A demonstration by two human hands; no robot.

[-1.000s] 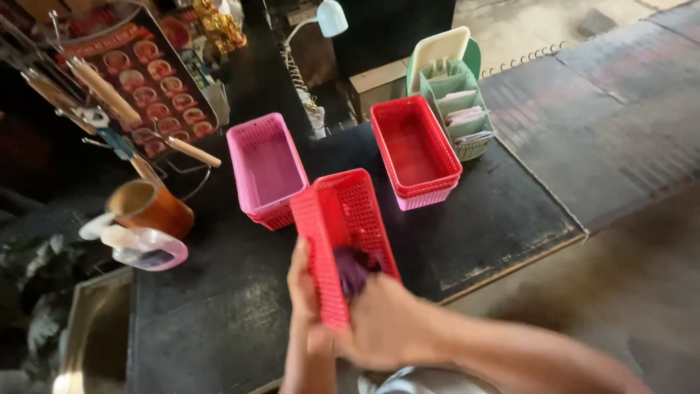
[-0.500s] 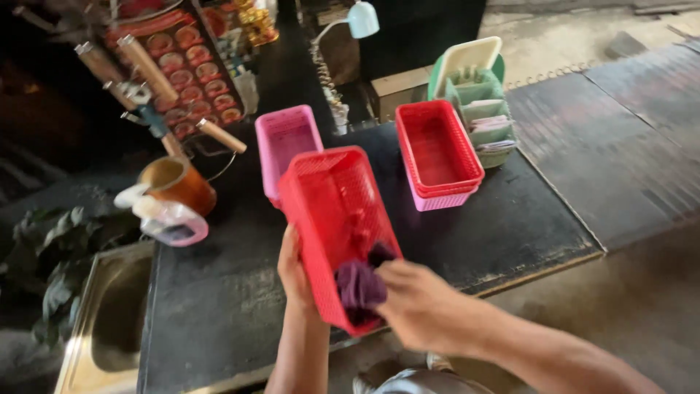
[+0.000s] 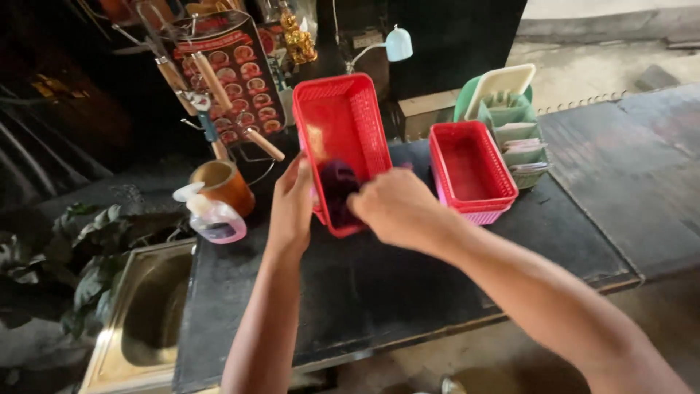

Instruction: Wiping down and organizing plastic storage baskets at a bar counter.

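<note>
Left hand (image 3: 290,208) grip clamped on red perforated plastic basket (image 3: 343,142), tilted above dark bench (image 3: 379,292) near back edge. Right hand (image 3: 397,208) pinches purple cloth (image 3: 337,186) inside. Risk: one-sided hold, basket may twist, slip.

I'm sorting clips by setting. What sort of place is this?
Probably a small food stall or eatery counter: a picture menu board stands behind the dark counter, a steel sink sits beside it, and stacked plastic baskets wait nearby.

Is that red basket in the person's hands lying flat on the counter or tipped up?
Tipped up: the red basket faces the camera, left hand gripping its side.
</note>
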